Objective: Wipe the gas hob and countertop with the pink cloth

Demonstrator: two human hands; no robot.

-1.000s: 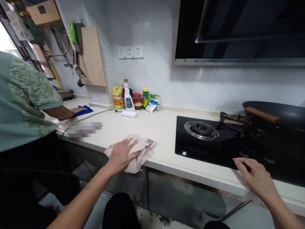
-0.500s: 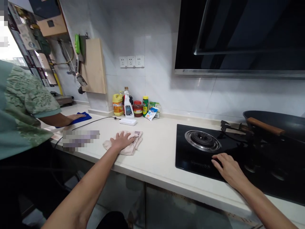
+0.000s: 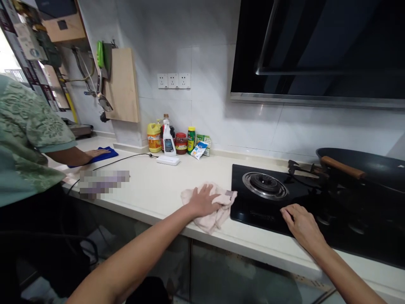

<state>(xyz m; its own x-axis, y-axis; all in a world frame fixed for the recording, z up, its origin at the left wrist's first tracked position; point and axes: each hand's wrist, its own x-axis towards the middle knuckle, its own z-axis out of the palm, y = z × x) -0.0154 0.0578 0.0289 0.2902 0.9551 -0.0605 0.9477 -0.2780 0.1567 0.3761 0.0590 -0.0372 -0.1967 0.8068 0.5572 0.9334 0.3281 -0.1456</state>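
Hands well apart. Left hand (image 3: pixel 205 200): palm down, fingers spread over pink cloth (image 3: pixel 209 223), which lies beneath it on table (image 3: pixel 152 190); cloth corner overlaps left edge of stove (image 3: pixel 249 213). Right hand (image 3: pixel 302 221): at stove front, fingers loosely bent; cannot tell whether thumb meets forefinger. Obstacles: white box (image 3: pixel 168 161) and spray bottle (image 3: pixel 168 142) beyond left hand, leftward; burner (image 3: pixel 265 185) ahead-left of right hand, wok (image 3: pixel 384 166) ahead-right.

Single head camera | looks from the wearer's head height | faces forward and down | countertop (image 3: pixel 152 188) near, tiled wall (image 3: pixel 210 80) farther back
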